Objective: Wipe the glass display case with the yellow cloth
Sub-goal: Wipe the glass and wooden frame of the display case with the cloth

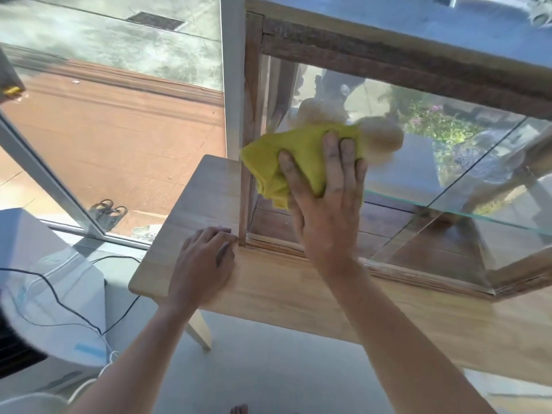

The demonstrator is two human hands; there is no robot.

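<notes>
Forearms reach in from the bottom edge, both bare. L hand lies palm-down on the tabletop, fingers loosely together, tips just touching the case's lower-left wood corner, holding nothing. R hand is up & to the right of it, flat against the case front glass, fingers spread, pressing the cloth onto the pane. Cloth is yellow, bunched, mostly under & left of the R fingers, its left edge over the case's left wood post. Glass above the R fingertips shows a blurry reflection of hand & cloth. Glass shelf runs right from beside the R hand, inside the case. Window sits left of both hands, sandals on the ground outside. White box w/ black cable below-left of the L hand.
</notes>
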